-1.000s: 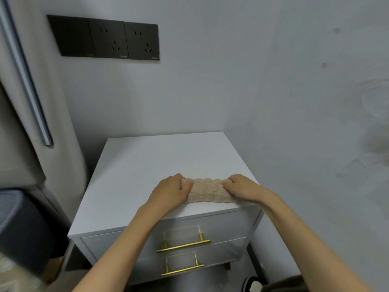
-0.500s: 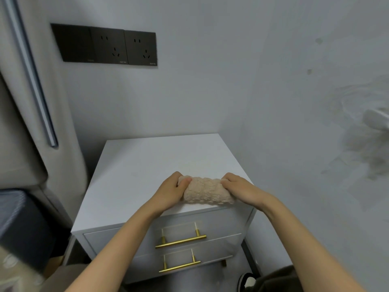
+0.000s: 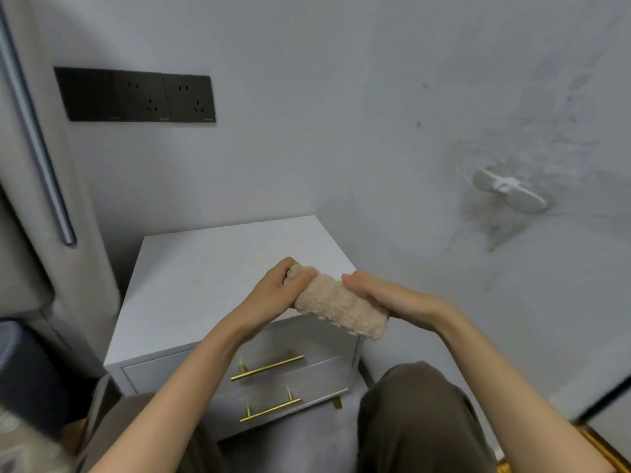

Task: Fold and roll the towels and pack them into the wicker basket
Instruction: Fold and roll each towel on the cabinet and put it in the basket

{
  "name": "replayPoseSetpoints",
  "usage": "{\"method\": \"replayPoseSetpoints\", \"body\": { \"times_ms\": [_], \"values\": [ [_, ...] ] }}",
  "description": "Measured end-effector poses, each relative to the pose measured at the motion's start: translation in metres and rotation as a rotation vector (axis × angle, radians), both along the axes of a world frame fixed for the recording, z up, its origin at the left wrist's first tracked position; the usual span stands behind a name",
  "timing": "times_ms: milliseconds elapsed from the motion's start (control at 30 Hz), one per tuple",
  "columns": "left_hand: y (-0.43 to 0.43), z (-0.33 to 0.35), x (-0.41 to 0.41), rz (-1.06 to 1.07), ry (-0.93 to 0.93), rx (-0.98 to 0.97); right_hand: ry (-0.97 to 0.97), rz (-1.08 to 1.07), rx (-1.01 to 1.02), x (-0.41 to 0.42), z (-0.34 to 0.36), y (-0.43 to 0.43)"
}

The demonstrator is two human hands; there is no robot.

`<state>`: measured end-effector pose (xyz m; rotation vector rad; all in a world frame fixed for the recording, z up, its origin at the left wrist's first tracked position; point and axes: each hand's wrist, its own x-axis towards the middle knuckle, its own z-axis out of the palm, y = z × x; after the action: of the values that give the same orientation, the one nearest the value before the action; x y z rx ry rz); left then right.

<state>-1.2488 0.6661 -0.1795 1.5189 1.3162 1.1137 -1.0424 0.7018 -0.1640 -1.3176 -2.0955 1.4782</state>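
A beige fluffy towel (image 3: 338, 307), rolled into a short cylinder, is held in the air over the front right corner of the white nightstand (image 3: 205, 278). My left hand (image 3: 276, 291) grips its left end. My right hand (image 3: 382, 295) grips its right end from behind. The roll tilts down to the right. A brown woven rim (image 3: 601, 445) shows at the bottom right corner; I cannot tell whether it is the wicker basket.
The nightstand has two drawers with gold handles (image 3: 268, 367). Walls close in behind and on the right, with a black socket panel (image 3: 136, 95) and a white wall hook (image 3: 508, 189). A grey padded edge (image 3: 41, 186) and dark bin (image 3: 27, 370) stand at left. My knees (image 3: 413, 414) are below.
Both hands lifted the rolled towel off the nightstand top and carried it right and toward me. The view pulled back and turned right, bringing my knees and the wall hook into sight.
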Motion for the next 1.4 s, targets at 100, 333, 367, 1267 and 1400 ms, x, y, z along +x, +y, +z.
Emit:
{"method": "replayPoseSetpoints", "body": {
  "times_ms": [100,333,367,1267,1400],
  "values": [
    [-0.007,0.016,0.021,-0.063,-0.006,0.026,0.098,0.023,-0.047,0.016,0.008,-0.022],
    [-0.021,0.047,0.077,-0.224,0.024,0.065,0.278,-0.176,0.005,0.068,0.021,-0.075],
    [-0.025,0.049,0.087,-0.258,0.027,0.061,0.287,-0.202,0.021,0.077,0.022,-0.084],
    [-0.100,-0.097,0.317,-0.613,0.290,-0.088,0.142,-1.092,-0.268,0.298,-0.168,-0.292],
    [-0.109,-0.144,0.337,-0.677,0.387,-0.142,0.201,-1.293,-0.335,0.317,-0.238,-0.293]
  ]
}}
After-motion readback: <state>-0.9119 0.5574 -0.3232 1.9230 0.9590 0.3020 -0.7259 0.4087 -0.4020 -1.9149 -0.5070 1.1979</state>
